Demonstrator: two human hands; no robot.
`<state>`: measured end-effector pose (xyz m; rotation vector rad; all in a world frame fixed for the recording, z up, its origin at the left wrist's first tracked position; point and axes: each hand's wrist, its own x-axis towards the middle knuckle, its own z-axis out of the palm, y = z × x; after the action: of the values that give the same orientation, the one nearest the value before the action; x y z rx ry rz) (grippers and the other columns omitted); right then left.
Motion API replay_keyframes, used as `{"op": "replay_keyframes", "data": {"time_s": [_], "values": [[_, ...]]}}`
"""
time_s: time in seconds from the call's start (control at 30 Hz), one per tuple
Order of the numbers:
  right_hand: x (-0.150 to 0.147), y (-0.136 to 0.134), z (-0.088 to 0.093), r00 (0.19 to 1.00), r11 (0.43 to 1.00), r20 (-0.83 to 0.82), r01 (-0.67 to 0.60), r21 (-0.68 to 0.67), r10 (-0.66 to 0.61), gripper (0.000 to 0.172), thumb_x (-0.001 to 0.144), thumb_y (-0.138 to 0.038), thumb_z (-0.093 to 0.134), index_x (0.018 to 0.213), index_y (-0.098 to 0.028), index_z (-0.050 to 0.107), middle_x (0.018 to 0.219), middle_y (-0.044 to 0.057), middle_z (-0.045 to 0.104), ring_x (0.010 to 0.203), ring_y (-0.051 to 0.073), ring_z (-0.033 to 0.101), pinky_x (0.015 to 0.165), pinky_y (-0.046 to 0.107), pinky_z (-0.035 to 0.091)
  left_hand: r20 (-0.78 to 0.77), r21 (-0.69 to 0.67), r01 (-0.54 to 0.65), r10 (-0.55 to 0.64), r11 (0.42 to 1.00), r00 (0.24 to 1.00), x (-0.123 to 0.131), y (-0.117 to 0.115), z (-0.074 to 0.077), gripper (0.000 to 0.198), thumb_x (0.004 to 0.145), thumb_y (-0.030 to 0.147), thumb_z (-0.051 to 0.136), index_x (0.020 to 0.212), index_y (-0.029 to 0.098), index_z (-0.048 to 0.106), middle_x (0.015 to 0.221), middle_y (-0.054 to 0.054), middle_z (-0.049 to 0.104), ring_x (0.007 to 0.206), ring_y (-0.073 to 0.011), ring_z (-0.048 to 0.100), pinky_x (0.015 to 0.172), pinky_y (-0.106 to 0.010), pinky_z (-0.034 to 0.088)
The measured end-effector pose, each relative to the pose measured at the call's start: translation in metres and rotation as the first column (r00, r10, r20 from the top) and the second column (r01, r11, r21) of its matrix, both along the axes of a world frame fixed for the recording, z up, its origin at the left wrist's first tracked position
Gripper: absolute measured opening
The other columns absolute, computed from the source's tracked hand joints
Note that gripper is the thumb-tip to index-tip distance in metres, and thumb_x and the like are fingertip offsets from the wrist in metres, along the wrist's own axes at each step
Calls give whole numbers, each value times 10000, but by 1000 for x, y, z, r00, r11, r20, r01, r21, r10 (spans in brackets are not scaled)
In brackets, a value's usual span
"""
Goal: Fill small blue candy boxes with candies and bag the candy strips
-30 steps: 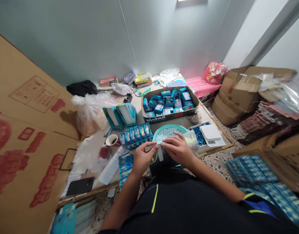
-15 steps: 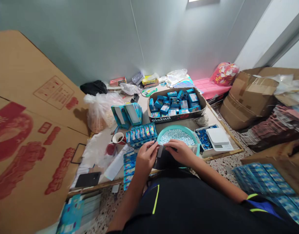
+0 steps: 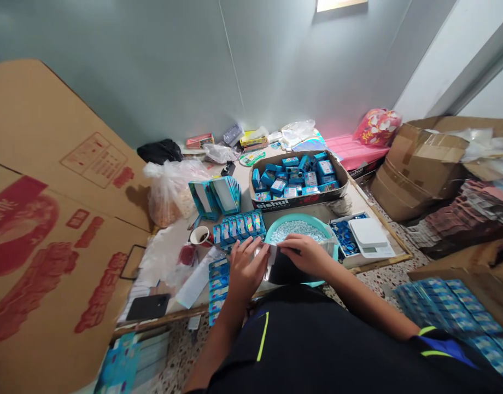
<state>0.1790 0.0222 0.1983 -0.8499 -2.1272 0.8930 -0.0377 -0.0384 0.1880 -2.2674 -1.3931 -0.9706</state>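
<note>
My left hand [image 3: 247,265] is closed on a small, thin, shiny grey packet [image 3: 273,255] over the near side of a turquoise basin [image 3: 272,227]. On the packet's other side, my right hand [image 3: 304,254] pinches near its top edge; its fingertips are bent and partly hidden. Small pale blue-white pellets [image 3: 298,230] fill the basin. A black sheet-like surface [image 3: 286,269] lies under my hands, across the basin's near part. Left of the basin stands a row of small blue boxes [image 3: 239,225], with a blue printed card strip [image 3: 217,287] nearer to me.
Behind the basin is an open carton [image 3: 276,204] of blue boxes. A tray of blue pieces [image 3: 345,236] and a white scale [image 3: 368,235] stand right. A cup [image 3: 200,235], phone [image 3: 148,307] and plastic bag [image 3: 169,189] are left, beside a large cardboard box [image 3: 50,219].
The view has tilted up slightly. My left fingers have shifted and lie flatter along the packet, which is turned and shows a lighter face. My right hand stays close to it.
</note>
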Motion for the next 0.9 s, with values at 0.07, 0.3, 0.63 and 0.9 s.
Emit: {"op": "replay_keyframes", "data": {"time_s": [0.07,0.3,0.63,0.9], "values": [[-1,1,3,999,999,-19,37,-5,-37,250,983,-213,536,1053,-222,776,908,64,707,840,191,644,773,315,514,8,3,11,-11,1000,1000,0,0,-3,303,872,165,711,1169,226,703,1250,-111,707,1260,-288,593,1151,-524,362],[5,11,-3,962,978,183,186,99,-202,265,985,-207,509,1036,-215,768,929,63,722,856,211,648,772,328,478,428,-249,159,-39,955,903,-10,-8,-39,65,866,192,705,878,251,730,962,-24,770,1079,-223,689,1112,-480,419],[3,46,-63,764,959,586,268,92,-270,289,946,-182,519,1109,-241,750,1079,72,728,975,220,652,897,334,413,840,-524,-33,523,851,143,-58,-36,-82,337,735,484,791,827,173,697,868,-76,762,837,-203,710,812,-337,556],[-66,36,-75,956,984,232,164,73,-177,351,971,-256,511,1287,-180,644,1250,155,630,1163,289,582,1021,466,427,790,-600,69,604,797,-101,-93,-53,-95,492,594,553,860,807,163,648,811,-45,731,738,-165,687,751,-309,562]]}}
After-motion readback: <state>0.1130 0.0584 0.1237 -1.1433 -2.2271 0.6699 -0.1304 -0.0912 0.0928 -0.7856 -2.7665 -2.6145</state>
